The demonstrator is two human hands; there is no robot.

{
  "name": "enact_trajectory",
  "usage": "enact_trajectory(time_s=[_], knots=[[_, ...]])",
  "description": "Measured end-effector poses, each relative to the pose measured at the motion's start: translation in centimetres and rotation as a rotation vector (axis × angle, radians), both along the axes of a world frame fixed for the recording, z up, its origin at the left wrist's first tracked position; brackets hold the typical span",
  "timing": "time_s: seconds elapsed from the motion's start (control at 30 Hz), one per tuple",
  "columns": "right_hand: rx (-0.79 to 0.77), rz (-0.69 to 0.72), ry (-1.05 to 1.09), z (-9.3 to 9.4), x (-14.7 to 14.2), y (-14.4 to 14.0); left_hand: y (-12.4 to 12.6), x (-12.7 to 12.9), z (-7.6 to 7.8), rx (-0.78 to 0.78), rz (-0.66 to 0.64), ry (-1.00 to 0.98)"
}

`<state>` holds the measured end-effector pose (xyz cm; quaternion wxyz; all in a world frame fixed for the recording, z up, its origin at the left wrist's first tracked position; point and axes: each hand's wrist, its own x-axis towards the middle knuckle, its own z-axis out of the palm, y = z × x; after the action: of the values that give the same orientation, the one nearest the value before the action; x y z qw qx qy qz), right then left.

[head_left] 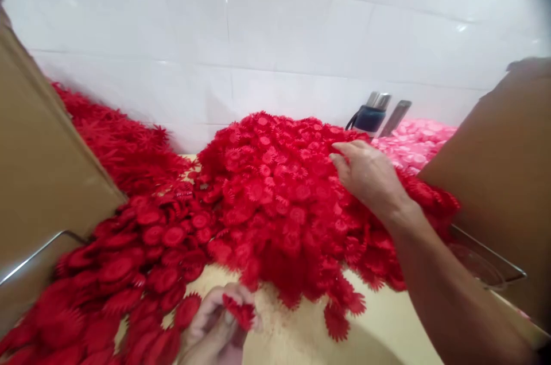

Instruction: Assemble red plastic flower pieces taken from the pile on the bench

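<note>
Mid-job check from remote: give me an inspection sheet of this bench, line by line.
Surface: pale tabletop, bare at the near edge.
Job's things: big heap of red flower pieces; flatter red discs to its left; pink pieces behind.
Clutter: dark flask by the wall.
Hands: left hand pinches a red piece; right hand rests on the heap.
Cables: nothing seen.
Surroundings: white tiled wall; cardboard boxes both sides.
</note>
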<state>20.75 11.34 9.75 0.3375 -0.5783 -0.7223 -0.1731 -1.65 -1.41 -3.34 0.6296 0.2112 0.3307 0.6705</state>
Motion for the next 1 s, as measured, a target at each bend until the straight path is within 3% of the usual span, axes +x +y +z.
enact_trajectory(time_s=[0.07,0.13,0.17,0.23,0.3,0.37,0.6,0.8,1.0], knots=[[0.050,0.018,-0.038,-0.8,-0.4,-0.3,-0.3,0.4,0.7,-0.033,0.022,0.028],[-0.029,0.223,0.083,-2.3,-2.1,-2.6,-0.5,0.6,1.1,-0.069,0.000,0.028],[-0.147,0.370,0.180,-3.2,-3.2,-4.1,-0.5,0.7,1.2,-0.081,-0.014,0.021],[-0.561,0.668,0.373,-4.9,-5.5,-7.2,-0.6,0.8,1.2,-0.094,-0.030,0.008],[-0.800,0.774,0.492,-6.5,-7.4,-9.5,-0.8,1.0,1.0,-0.096,-0.044,-0.009],[-0.856,0.769,0.538,-7.9,-8.4,-10.6,-1.1,1.1,0.7,-0.107,-0.061,-0.023],[-0.625,0.676,0.418,-9.9,-8.3,-10.9,-2.2,1.1,0.1,-0.067,-0.069,0.086],[-0.776,0.828,0.525,-10.0,-8.3,-11.7,-2.3,1.0,-0.1,-0.116,-0.057,0.164],[-0.802,0.688,0.675,-10.7,-7.9,-12.3,-2.6,1.0,0.2,-0.221,0.036,0.221]])
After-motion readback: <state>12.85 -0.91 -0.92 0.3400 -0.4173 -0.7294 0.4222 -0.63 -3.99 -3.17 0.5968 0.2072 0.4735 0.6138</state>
